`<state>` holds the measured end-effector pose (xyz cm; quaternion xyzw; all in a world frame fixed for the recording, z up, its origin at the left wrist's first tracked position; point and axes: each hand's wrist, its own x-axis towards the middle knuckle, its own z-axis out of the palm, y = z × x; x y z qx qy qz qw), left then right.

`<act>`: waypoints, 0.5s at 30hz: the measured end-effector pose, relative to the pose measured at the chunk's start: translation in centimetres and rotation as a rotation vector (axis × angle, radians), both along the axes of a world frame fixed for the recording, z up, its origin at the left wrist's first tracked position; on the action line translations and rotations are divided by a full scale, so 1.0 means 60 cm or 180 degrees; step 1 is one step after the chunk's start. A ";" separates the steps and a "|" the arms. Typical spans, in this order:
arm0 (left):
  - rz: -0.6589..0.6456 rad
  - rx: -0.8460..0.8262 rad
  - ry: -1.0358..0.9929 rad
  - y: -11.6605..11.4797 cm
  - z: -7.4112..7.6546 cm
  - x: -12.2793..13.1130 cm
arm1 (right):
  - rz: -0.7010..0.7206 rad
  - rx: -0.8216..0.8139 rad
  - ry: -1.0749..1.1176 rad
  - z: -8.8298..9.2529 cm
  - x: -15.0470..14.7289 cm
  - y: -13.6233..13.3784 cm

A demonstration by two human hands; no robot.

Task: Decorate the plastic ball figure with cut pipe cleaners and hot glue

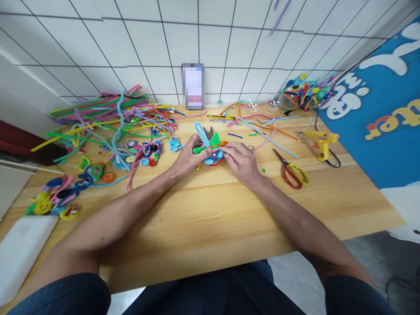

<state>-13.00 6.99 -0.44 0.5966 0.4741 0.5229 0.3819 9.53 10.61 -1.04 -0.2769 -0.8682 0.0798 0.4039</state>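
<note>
Between my hands is a colourful pipe cleaner craft (215, 154), with blue discs, green pointed pieces, an orange strip and a light blue loop (201, 134) sticking up. My left hand (194, 154) is closed on its left side, thumb laid along the front. From the right, the fingertips of my right hand (241, 161) pinch the craft near the orange strip. The craft's underside is partly hidden by my fingers. Just behind it a dark pronged object (208, 131) shows, and I cannot make out what it is.
Loose pipe cleaners (108, 109) are heaped at the back left, with coiled pieces (62, 194) nearer. Scissors (291, 171) and a yellow glue gun (320, 142) lie to the right. A phone (193, 86) leans on the tiled wall. A yellow cutter (221, 117) lies at the back.
</note>
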 end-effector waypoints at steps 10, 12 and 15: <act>-0.0103 -0.0354 -0.0018 -0.008 0.021 0.004 | 0.0097 0.0108 -0.0013 -0.002 -0.001 -0.003; -0.0132 -0.0375 -0.0033 -0.007 0.024 0.000 | 0.0084 0.0085 0.0003 -0.003 -0.002 -0.003; -0.0249 -0.0412 0.0013 -0.002 0.031 -0.018 | 0.0081 0.0126 0.0043 -0.005 -0.002 -0.003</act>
